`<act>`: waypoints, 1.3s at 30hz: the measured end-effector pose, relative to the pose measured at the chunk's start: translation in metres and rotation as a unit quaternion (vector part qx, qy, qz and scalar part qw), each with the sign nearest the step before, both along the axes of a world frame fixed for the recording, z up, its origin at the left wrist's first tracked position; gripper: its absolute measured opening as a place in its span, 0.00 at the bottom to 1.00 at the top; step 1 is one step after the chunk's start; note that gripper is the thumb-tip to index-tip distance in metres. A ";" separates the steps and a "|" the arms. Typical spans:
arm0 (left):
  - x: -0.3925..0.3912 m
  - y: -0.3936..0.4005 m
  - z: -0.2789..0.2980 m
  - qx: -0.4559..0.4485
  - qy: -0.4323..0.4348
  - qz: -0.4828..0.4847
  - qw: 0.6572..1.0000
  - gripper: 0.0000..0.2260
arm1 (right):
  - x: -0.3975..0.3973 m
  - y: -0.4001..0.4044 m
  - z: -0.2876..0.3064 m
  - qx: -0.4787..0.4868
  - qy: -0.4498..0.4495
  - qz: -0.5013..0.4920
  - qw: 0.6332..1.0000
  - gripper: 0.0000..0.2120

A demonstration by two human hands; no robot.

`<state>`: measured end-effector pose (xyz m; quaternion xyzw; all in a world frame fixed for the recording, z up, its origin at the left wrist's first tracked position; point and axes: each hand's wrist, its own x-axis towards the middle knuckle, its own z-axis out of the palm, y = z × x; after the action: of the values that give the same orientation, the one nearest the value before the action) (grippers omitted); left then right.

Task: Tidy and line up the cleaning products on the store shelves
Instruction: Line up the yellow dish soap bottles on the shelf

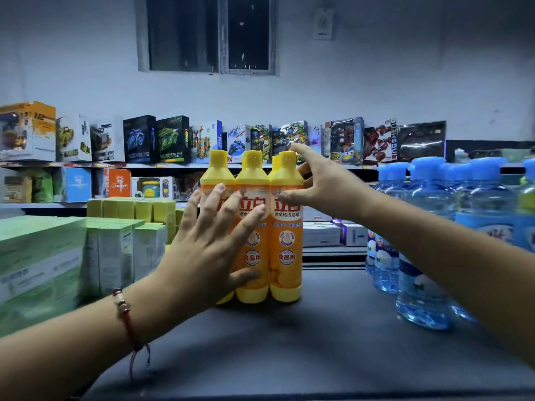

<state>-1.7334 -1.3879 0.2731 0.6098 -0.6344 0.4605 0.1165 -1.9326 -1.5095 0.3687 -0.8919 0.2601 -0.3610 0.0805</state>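
Item: cluster of orange plastic dish-soap bottles with yellow caps and yellow bases (270,227), upright, touching side to side, mid-shelf on dark grey shelf surface (333,328). At least one more yellow cap visible behind the front row.

Left: stacked pale green cardboard boxes (58,256), near the cluster. Right: clear blue water bottles with blue caps (419,241), standing apart across a bare gap of shelf.

Left hand (211,247): fingers spread and straight, palm flat against the labels of the left and middle bottles; red cord bracelet (124,311) at wrist.

Right hand (315,180): fingers extended and loosely parted, thumb touching the right bottle's shoulder, forefinger reaching past its cap; curled around nothing.

Step in hand, as judged: squaring the soap bottles into a tight block, pressed from both sides.

Next move, as judged: even, gentle pressure low on the bodies to avoid tipping; fronts brought flush, labels facing outward; rear row checked, being largely hidden.
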 end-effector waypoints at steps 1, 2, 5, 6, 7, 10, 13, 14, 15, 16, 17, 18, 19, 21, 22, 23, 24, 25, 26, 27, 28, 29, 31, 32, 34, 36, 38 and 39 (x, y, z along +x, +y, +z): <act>-0.005 0.001 0.001 0.000 0.003 0.000 1.000 0.41 | -0.004 0.002 0.000 -0.007 0.016 -0.007 1.000 0.49; -0.010 0.003 0.001 0.004 0.005 -0.001 1.000 0.39 | -0.011 0.005 0.000 -0.019 0.038 -0.017 0.999 0.50; -0.036 0.005 0.006 0.035 0.015 -0.011 0.999 0.35 | -0.045 0.024 0.002 -0.101 0.106 -0.025 0.989 0.43; -0.048 0.004 0.009 0.053 0.028 -0.014 0.998 0.35 | -0.060 0.030 0.002 -0.138 0.133 -0.021 0.981 0.39; -0.062 0.003 0.011 0.070 0.048 -0.015 0.996 0.35 | -0.076 0.036 0.002 -0.166 0.164 -0.021 0.972 0.35; -0.110 -0.003 0.019 0.098 0.117 -0.019 0.988 0.37 | -0.124 0.046 -0.003 -0.197 0.238 -0.048 0.950 0.29; -0.156 -0.013 0.028 0.113 0.163 -0.033 0.980 0.36 | -0.174 0.051 0.000 -0.215 0.258 -0.060 0.940 0.29; -0.172 -0.016 0.032 0.111 0.173 -0.040 0.978 0.36 | -0.190 0.050 0.005 -0.220 0.256 -0.062 0.939 0.29; -0.186 -0.020 0.035 0.108 0.176 -0.048 0.977 0.37 | -0.206 0.048 0.009 -0.223 0.254 -0.067 0.939 0.28; -0.200 -0.024 0.037 0.106 0.178 -0.054 0.977 0.38 | -0.223 0.045 0.014 -0.222 0.250 -0.072 0.940 0.29; -0.212 -0.030 0.039 0.104 0.182 -0.057 0.976 0.39 | -0.239 0.040 0.018 -0.216 0.243 -0.075 0.943 0.29; -0.223 -0.036 0.039 0.101 0.191 -0.057 0.975 0.41 | -0.255 0.033 0.022 -0.206 0.234 -0.076 0.947 0.29; -0.233 -0.042 0.039 0.101 0.208 -0.056 0.971 0.43 | -0.269 0.026 0.025 -0.194 0.228 -0.078 0.951 0.29; -0.251 -0.053 0.037 0.105 0.265 -0.061 0.957 0.48 | -0.290 0.008 0.029 -0.181 0.225 -0.085 0.954 0.32; -0.258 -0.057 0.034 0.107 0.295 -0.068 0.947 0.50 | -0.296 -0.002 0.031 -0.180 0.226 -0.090 0.953 0.35; -0.265 -0.062 0.030 0.110 0.322 -0.075 0.937 0.52 | -0.300 -0.011 0.033 -0.180 0.227 -0.092 0.953 0.38; -0.271 -0.066 0.025 0.115 0.344 -0.079 0.929 0.54 | -0.300 -0.020 0.036 -0.177 0.226 -0.090 0.954 0.41; -0.274 -0.070 0.020 0.119 0.362 -0.080 0.921 0.55 | -0.298 -0.027 0.039 -0.172 0.229 -0.085 0.954 0.44; -0.277 -0.074 0.016 0.118 0.376 -0.079 0.915 0.56 | -0.294 -0.032 0.042 -0.166 0.237 -0.079 0.954 0.46; -0.279 -0.076 0.013 0.113 0.388 -0.078 0.911 0.57 | -0.288 -0.038 0.044 -0.162 0.252 -0.072 0.952 0.49; -0.281 -0.078 0.012 0.107 0.396 -0.079 0.908 0.57 | -0.282 -0.042 0.046 -0.159 0.272 -0.067 0.947 0.51; -0.282 -0.080 0.011 0.102 0.402 -0.083 0.906 0.57 | -0.276 -0.046 0.048 -0.157 0.294 -0.063 0.941 0.51; -0.283 -0.085 0.012 0.091 0.413 -0.099 0.901 0.57 | -0.264 -0.053 0.051 -0.153 0.322 -0.057 0.933 0.50; -0.283 -0.089 0.012 0.087 0.421 -0.107 0.896 0.57 | -0.260 -0.056 0.052 -0.152 0.324 -0.053 0.932 0.48; -0.283 -0.095 0.011 0.083 0.440 -0.121 0.886 0.56 | -0.255 -0.061 0.052 -0.158 0.319 -0.045 0.933 0.45; -0.284 -0.100 0.010 0.074 0.454 -0.128 0.879 0.56 | -0.252 -0.065 0.049 -0.171 0.310 -0.040 0.934 0.45; -0.283 -0.103 0.010 0.069 0.461 -0.126 0.876 0.56 | -0.253 -0.069 0.045 -0.188 0.309 -0.040 0.931 0.46; -0.283 -0.102 0.011 0.070 0.460 -0.122 0.877 0.56 | -0.254 -0.070 0.043 -0.200 0.311 -0.041 0.928 0.48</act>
<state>-2.0162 -1.4898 0.2838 0.6775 -0.6094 0.0648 0.4068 -2.1862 -1.5795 0.4118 -0.9458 0.2308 -0.1128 -0.1988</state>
